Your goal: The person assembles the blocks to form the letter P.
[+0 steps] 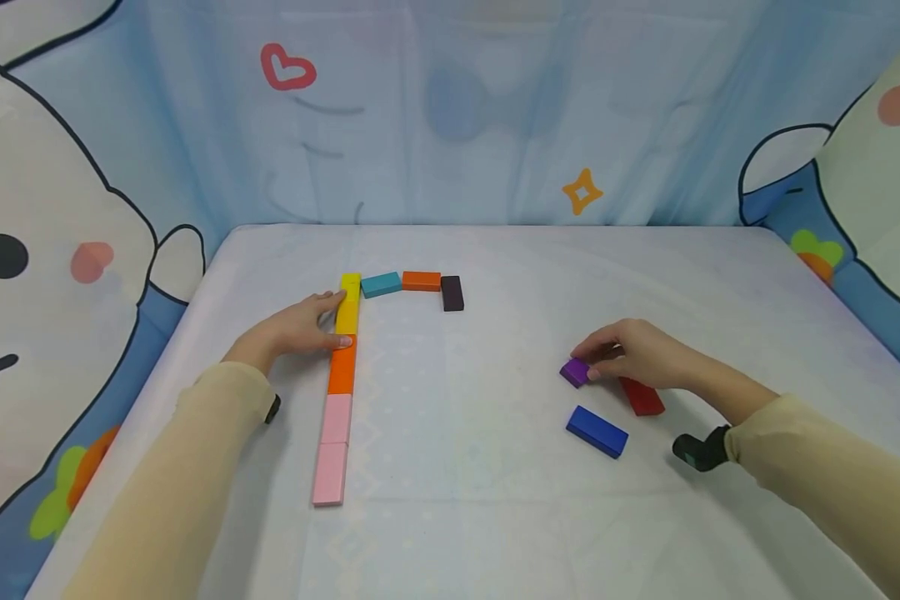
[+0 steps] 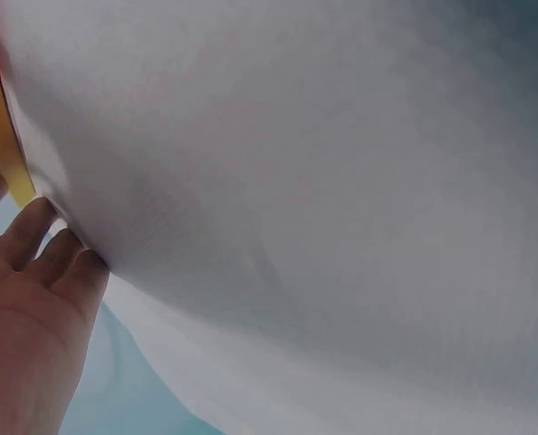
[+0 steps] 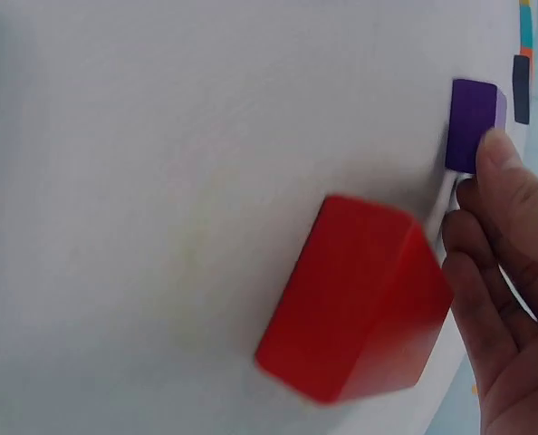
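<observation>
My left hand (image 1: 291, 327) rests against the left side of a line of blocks, its fingers fairly straight. Its index fingertip touches a yellow block (image 1: 350, 285) and its thumb lies by the joint with an orange block (image 1: 341, 369). Two pink blocks (image 1: 332, 472) continue the line toward me. On the right, thumb and fingers of my right hand (image 1: 648, 358) pinch a purple block (image 3: 473, 122). Beneath that hand lies a red block (image 3: 350, 304), partly hidden in the head view. A blue block (image 1: 597, 432) lies just in front of it.
From the top of the line, a teal block (image 1: 381, 285), another orange block (image 1: 422, 282) and a dark block (image 1: 452, 294) run rightward. All lie on a white cloth-covered table (image 1: 480, 533). A blue patterned curtain (image 1: 495, 108) hangs behind.
</observation>
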{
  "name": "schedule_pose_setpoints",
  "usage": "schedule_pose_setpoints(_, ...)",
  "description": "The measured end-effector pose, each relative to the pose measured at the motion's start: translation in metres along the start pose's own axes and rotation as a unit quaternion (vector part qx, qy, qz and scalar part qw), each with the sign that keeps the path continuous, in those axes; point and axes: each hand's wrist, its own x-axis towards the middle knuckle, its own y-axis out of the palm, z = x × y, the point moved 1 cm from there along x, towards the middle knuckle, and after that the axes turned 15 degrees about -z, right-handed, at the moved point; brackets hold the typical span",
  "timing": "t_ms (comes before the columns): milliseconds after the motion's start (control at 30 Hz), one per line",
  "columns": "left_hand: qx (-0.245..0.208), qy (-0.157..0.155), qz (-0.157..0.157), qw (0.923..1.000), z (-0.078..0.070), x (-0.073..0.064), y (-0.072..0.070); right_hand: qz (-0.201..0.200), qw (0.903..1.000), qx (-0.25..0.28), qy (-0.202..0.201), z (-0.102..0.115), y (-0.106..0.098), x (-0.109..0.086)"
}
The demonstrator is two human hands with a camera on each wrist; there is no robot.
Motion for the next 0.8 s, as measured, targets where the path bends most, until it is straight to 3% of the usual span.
schedule_pose_setpoints(800, -0.010, 0.002, -0.004, 0.9999, 0.001, -0.001, 0.000, -0.013, 0.9926, -0.046, 0.111, 0.038, 0.017, 0.066)
